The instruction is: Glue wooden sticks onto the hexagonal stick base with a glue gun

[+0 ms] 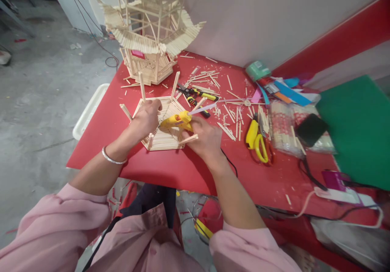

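Note:
A hexagonal base (166, 143) made of wooden sticks lies on the red table, with short posts standing at its corners. My right hand (205, 137) is wrapped round a yellow glue gun (177, 120), whose nozzle points left over the middle of the base. A translucent glue stick (202, 109) juts from the gun's rear. Over the left part of the base, my left hand (148, 118) has its fingers curled down close to the nozzle. Whatever those fingers grip is hidden from view.
A tiered stick pagoda (152, 40) stands behind the base. Black-and-yellow pliers (198, 97), loose sticks (207, 79) and yellow-handled scissors (258, 144) lie to the right. Farther right are bagged sticks (282, 128), a dark object (311, 130) and a power strip (344, 197).

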### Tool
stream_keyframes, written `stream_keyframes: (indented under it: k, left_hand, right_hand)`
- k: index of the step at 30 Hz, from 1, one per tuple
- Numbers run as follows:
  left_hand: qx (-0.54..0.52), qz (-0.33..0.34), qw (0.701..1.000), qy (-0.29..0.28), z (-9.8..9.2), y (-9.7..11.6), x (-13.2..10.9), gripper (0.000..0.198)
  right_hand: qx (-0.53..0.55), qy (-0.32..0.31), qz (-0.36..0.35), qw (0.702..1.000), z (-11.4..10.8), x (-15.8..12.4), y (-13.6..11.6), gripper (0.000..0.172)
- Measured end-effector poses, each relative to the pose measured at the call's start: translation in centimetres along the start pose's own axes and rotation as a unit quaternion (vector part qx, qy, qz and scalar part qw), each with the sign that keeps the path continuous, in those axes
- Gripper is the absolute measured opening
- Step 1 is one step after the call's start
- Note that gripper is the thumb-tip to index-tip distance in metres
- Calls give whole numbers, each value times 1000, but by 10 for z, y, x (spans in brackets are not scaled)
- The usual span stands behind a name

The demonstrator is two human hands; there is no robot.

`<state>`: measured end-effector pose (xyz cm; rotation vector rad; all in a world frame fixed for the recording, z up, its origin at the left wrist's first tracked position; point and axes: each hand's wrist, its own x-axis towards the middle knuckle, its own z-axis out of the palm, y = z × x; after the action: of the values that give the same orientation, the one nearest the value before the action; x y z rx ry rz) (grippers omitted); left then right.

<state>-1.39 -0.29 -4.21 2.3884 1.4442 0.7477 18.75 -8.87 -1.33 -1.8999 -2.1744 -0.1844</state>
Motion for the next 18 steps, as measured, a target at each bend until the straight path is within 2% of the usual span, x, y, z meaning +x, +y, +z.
stream_keyframes:
  k: [18]
  left_hand:
    - [-4,0,1000,2,2,-1,-1,26]
  right_hand:
    - [-21,20,5,1000,4,-1,1,37]
